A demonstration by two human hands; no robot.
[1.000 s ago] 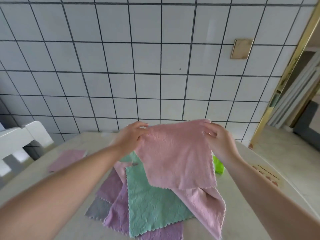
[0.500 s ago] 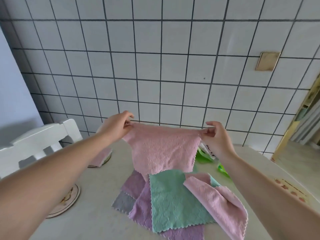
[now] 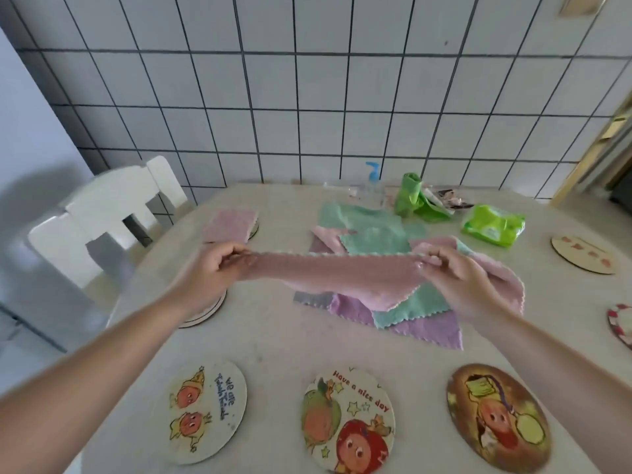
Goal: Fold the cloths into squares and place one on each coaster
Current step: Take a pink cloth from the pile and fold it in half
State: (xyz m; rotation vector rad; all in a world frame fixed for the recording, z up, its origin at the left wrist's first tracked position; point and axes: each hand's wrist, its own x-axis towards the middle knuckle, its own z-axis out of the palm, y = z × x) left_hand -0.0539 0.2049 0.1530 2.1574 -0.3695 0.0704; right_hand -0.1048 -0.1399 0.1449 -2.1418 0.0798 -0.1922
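Observation:
I hold a pink cloth (image 3: 342,278) stretched flat above the table. My left hand (image 3: 212,268) pinches its left corner and my right hand (image 3: 455,278) pinches its right corner. Under it lies a heap of loose cloths (image 3: 410,309) in mint, purple, pink and grey. A folded pink cloth (image 3: 231,225) rests on a coaster at the far left. Three picture coasters lie along the near edge: a left one (image 3: 205,412), a middle one (image 3: 349,419) and a right one (image 3: 496,419). Another coaster (image 3: 205,313) sits partly hidden under my left wrist.
A white chair (image 3: 102,213) stands at the table's left. At the back are a pump bottle (image 3: 372,183), a green bag (image 3: 417,200) and a green wipes pack (image 3: 492,225). Two more coasters, one wooden (image 3: 584,254) and one red-and-white (image 3: 620,323), lie at the right edge.
The view has tipped down from the wall to the table, bringing the coasters into sight. The pink cloth, held up and hanging before, is now lowered and stretched flat between both hands.

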